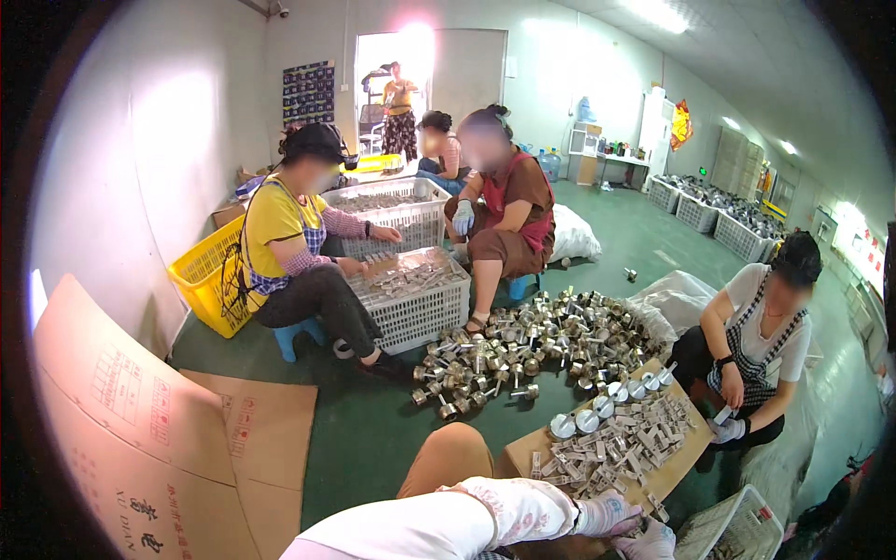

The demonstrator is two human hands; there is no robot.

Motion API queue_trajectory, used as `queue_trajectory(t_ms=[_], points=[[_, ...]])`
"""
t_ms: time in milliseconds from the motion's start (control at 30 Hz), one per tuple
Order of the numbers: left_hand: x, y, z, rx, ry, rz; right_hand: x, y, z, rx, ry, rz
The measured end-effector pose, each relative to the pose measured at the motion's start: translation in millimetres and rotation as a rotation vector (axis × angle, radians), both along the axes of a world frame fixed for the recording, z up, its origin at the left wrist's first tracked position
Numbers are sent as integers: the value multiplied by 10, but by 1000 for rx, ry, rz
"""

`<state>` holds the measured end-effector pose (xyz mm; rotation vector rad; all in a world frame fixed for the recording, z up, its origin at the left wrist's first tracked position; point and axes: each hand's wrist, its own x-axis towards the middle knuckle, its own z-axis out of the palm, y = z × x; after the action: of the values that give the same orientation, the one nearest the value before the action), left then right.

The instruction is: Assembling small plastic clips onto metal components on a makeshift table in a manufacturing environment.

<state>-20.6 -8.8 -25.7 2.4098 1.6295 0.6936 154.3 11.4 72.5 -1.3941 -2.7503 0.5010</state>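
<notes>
Just off the near edge of the tan rectangular tabletop (525, 455), the white-gloved left hand (609, 514) and white-gloved right hand (651, 541) apparently pinch a small silvery metal piece (637, 530), partly hidden between their fingers.

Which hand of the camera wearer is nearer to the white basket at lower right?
Right: the right hand appears just left of the white basket; the left hand is farther left.

1 head-worn fisheye view, facing forward and down, wearer's sleeve (411, 523) close, floor (359, 420) beyond
</notes>
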Motion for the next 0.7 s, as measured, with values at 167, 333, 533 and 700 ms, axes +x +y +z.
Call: queue_trajectory(t_ms=[167,333,533,700], points=[[7,44,-30,-12,74,-12,2,4,12,2,22,4],[24,47,-63,33,39,-10,-12,-22,95,-30,14,4],[6,8,22,-6,50,-35,-19,-50,137,-22,34,-3],[-8,-6,36,63,52,-52,-12,-55,148,-34,24,-15]])
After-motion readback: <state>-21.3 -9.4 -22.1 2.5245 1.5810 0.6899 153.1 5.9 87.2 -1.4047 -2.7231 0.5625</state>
